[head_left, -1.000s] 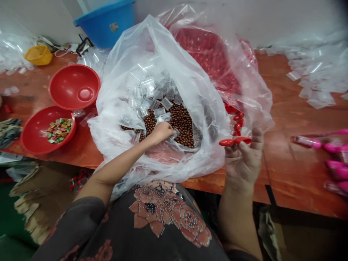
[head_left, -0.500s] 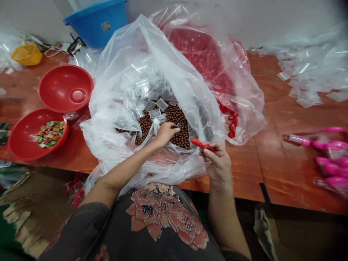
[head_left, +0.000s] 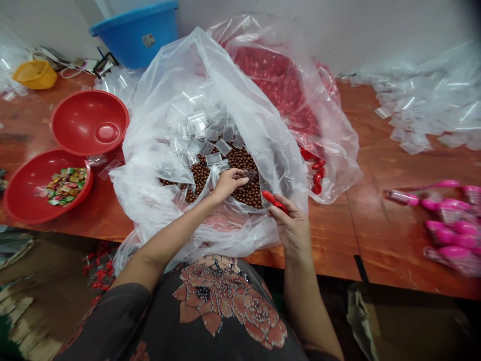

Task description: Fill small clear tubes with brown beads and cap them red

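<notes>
Two-handed gathering, apparently: right hand (head_left: 294,226) pinches red spoon-shaped piece (head_left: 268,196), left hand (head_left: 226,184) overlies brown balls (head_left: 248,199), grip indeterminable; next move demands steadiness.

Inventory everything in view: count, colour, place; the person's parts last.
Tub: one, blue, back left
Container: one, yellow, far left
Table: one, orange-brown, centre
Bowls: two, red, left
Wrapped sweets: many, multicoloured, in nearer bowl
Open bag: one, whitish, centre
Balls: many, brown, in open bag
Sachets: many, clear, beside and over balls
Second bag: one, clear, behind
Glossy pieces: many, red, in second bag
Plastic packets: many, clear, back right
Plastic pieces: several, pink, right
Small items: many, red, below left
Cardboard: uncounted, brown, below
Spoon-shaped piece: one, red, in right hand
Floral shirt: one, dark, bottom
Left hand: one, bare, at balls
Right hand: one, bare, right of centre
</notes>
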`<state>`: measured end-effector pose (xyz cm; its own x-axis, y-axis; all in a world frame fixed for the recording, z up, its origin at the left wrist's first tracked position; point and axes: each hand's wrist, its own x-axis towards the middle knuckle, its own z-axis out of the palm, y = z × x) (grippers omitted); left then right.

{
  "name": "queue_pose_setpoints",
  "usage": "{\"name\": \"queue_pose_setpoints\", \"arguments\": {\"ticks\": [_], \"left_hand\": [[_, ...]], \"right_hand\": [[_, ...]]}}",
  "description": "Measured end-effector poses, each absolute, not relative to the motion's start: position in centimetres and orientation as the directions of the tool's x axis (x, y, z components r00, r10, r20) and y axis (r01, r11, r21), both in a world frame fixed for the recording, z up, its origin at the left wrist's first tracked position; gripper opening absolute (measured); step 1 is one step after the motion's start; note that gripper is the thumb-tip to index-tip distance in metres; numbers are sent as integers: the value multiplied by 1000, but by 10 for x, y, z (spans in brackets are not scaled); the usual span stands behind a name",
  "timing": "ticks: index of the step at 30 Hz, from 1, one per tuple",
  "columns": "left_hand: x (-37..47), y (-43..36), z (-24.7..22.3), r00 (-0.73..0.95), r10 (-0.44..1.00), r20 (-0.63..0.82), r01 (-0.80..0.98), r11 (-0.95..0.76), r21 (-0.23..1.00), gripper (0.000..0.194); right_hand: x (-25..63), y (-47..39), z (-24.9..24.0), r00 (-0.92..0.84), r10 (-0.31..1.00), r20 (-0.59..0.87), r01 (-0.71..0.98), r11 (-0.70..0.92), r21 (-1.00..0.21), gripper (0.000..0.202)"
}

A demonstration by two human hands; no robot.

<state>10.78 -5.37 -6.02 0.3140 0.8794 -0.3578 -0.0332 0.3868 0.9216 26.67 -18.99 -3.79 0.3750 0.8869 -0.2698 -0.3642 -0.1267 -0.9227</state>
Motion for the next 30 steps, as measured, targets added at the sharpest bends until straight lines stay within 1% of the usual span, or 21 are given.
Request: {"name": "queue_pose_setpoints", "arguments": {"ticks": [2, 6, 8, 12, 17, 22, 24, 30], "left_hand": [[102, -58, -49, 338, 874, -350, -70, 394, 916, 28], [82, -74, -20, 430, 869, -244, -173, 345, 923, 42], [71, -83, -8, 432, 874, -223, -200, 334, 921, 47], [57, -92, 4, 425, 879, -218, -198, 325, 925, 55], [50, -98, 6, 453, 863, -225, -222, 353, 909, 54], [44, -102, 4, 487, 848, -210, -207, 345, 915, 49], [42, -104, 3, 493, 846, -202, -189, 331, 924, 48], [39, -109, 3, 508, 842, -181, -103, 268, 958, 48]], "right_hand": [[266, -189, -37, 382, 895, -230, -307, -112, -945, 38], [264, -184, -30, 387, 911, -140, -219, -57, -974, 34], [261, -180, -25, 377, 918, -127, -238, -36, -971, 32], [251, -169, -17, 328, 939, -99, -284, -2, -959, 28], [242, -155, -15, 287, 955, -73, -257, 3, -966, 34], [239, -145, -11, 270, 963, 19, -99, 47, -994, 29], [237, -143, -9, 244, 969, 27, -96, 52, -994, 28], [229, -141, -8, 185, 982, -33, -155, -4, -988, 33]]}}
